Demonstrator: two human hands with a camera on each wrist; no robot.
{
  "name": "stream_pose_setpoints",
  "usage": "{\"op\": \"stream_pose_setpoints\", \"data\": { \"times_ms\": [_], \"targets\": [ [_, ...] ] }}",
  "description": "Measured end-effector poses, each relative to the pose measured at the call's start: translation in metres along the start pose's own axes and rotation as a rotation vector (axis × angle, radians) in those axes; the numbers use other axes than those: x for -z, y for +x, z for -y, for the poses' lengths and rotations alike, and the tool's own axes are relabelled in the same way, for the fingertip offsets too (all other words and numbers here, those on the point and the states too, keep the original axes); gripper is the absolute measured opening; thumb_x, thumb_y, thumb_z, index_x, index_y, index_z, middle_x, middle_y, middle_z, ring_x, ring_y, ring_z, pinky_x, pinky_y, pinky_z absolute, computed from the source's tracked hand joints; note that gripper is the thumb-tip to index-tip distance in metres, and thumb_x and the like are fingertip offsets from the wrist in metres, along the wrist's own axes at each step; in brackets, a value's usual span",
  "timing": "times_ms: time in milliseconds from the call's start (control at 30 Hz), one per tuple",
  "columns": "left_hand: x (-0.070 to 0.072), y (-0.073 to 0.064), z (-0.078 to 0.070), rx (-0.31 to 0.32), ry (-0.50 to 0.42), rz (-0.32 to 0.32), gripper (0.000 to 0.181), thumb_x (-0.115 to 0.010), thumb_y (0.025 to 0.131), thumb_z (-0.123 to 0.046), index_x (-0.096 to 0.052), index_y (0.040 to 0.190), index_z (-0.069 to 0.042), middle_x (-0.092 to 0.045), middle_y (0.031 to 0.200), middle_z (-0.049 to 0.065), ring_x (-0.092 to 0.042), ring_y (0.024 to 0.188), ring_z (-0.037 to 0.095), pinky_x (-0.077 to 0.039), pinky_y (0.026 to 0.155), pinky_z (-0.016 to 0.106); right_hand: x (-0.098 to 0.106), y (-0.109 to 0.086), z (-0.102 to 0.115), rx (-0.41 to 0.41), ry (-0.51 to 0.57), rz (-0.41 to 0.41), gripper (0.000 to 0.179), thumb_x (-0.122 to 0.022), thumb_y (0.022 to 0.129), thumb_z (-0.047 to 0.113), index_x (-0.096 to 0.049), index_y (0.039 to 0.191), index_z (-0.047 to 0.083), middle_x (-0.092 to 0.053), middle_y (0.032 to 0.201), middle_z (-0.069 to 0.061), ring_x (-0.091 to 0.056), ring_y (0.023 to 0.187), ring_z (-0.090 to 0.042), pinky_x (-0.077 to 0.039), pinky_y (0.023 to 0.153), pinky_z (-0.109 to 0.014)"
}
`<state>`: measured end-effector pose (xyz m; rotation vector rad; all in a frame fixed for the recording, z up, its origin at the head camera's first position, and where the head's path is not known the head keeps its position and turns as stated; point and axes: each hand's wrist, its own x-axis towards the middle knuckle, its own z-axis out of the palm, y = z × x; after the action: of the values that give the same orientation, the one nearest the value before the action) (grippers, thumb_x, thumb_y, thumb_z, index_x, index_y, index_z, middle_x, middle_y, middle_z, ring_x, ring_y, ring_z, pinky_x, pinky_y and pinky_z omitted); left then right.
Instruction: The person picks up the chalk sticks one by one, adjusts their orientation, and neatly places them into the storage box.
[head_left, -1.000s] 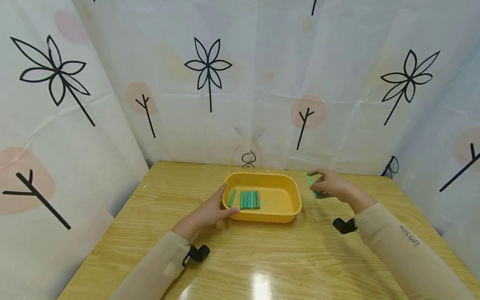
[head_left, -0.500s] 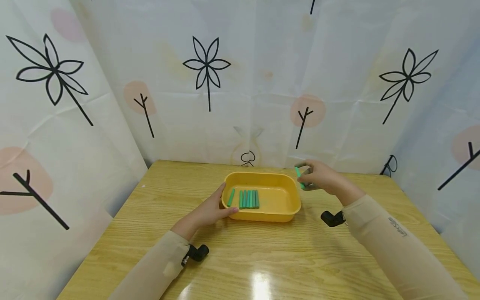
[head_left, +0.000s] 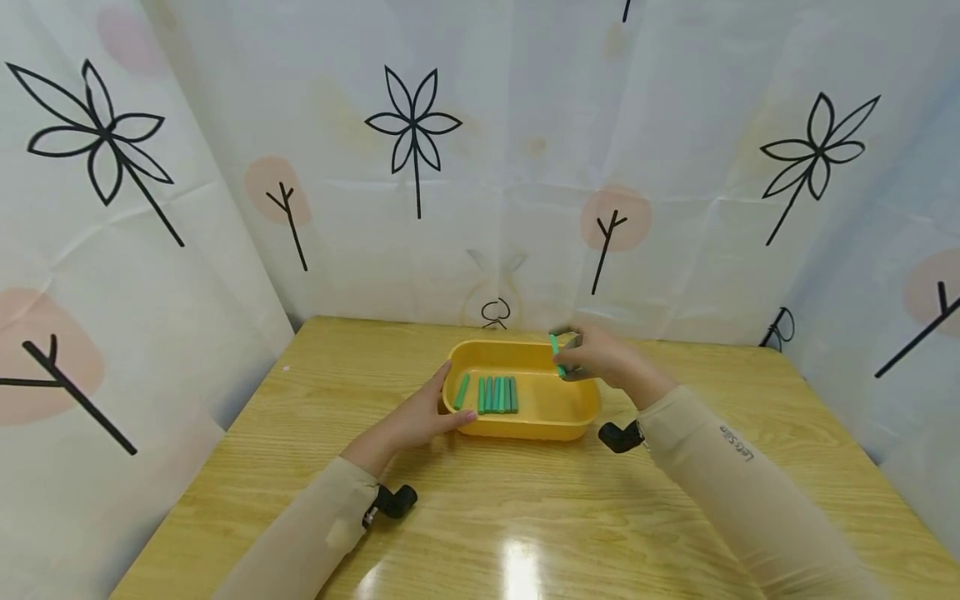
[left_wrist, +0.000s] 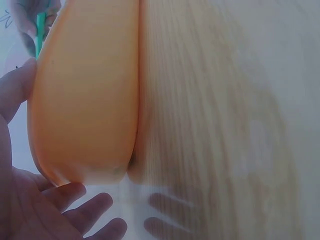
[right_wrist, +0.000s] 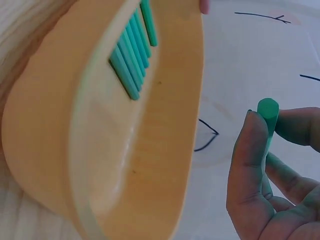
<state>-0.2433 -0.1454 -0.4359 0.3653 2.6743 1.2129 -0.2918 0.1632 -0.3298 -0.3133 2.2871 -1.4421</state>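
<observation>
On the table sits a yellow plastic tub [head_left: 525, 430]. My left hand [head_left: 411, 422] holds its left end, thumb at the front rim and fingers around the outer side. Above the tub's right half, my right hand [head_left: 600, 356] pinches a green chalk stick [right_wrist: 268, 111] between thumb and fingertips, roughly upright. Several green chalk sticks [head_left: 498, 395] lie side by side in a row on the tub's floor. A single green chalk stick [head_left: 461, 392] leans apart from them at the left end. Greenish dust coats the right fingers [right_wrist: 246, 165].
The wooden table [head_left: 480, 517] has a white printed cloth [head_left: 510, 167] hanging behind it and at both sides. Black wrist cameras sit on the left wrist [head_left: 396, 502] and the right wrist [head_left: 621, 437].
My right hand has moved left with the chalk stick, from beside the tub to over its right half. The left hand stays on the tub, and the chalk inside has not moved.
</observation>
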Motion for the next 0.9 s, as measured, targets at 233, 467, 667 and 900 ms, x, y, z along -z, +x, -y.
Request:
{"op": "stream_pose_setpoints", "data": {
  "times_ms": [233, 467, 667, 900],
  "targets": [
    [0.001, -0.001, -0.001, -0.003, -0.004, 0.001, 0.115, -0.071, 0.085, -0.062, 0.0, 0.163, -0.017, -0.013, 0.166, 0.014, -0.024, 0.148, 0.037, -0.024, 0.117, 0.056, -0.018, 0.016, -0.014, -0.039, 0.02, -0.001, 0.06, -0.06, 0.098, 0.002, -0.032, 0.151, -0.003, -0.058, 0.09, -0.013, -0.059, 0.071, -0.019, -0.056, 0.087, -0.048],
    [0.002, -0.003, -0.003, 0.002, 0.004, 0.0, 0.114, -0.071, 0.085, -0.061, 0.0, 0.163, -0.018, -0.013, 0.166, 0.014, -0.025, 0.148, 0.038, -0.025, 0.117, 0.056, -0.032, 0.028, -0.026, -0.07, 0.041, -0.027, 0.059, -0.061, 0.096, 0.0, -0.036, 0.149, -0.003, -0.059, 0.085, -0.012, -0.058, 0.069, -0.018, -0.058, 0.083, -0.047],
    [0.001, -0.003, -0.003, 0.006, 0.012, -0.002, 0.111, -0.071, 0.087, -0.058, 0.0, 0.163, -0.018, -0.013, 0.166, 0.014, -0.026, 0.147, 0.039, -0.026, 0.116, 0.057, -0.044, 0.037, -0.035, -0.105, 0.034, -0.064, 0.059, -0.063, 0.095, -0.001, -0.038, 0.149, -0.002, -0.059, 0.085, -0.011, -0.059, 0.065, -0.017, -0.06, 0.076, -0.041],
    [0.0, -0.001, -0.001, 0.009, 0.011, -0.003, 0.113, -0.07, 0.085, -0.062, 0.0, 0.163, -0.019, -0.013, 0.166, 0.014, -0.025, 0.148, 0.038, -0.025, 0.116, 0.057, -0.05, 0.044, -0.047, -0.144, 0.035, -0.082, 0.057, -0.063, 0.094, -0.004, -0.041, 0.146, -0.003, -0.061, 0.087, -0.013, -0.061, 0.064, -0.017, -0.059, 0.066, -0.035]
  ]
}}
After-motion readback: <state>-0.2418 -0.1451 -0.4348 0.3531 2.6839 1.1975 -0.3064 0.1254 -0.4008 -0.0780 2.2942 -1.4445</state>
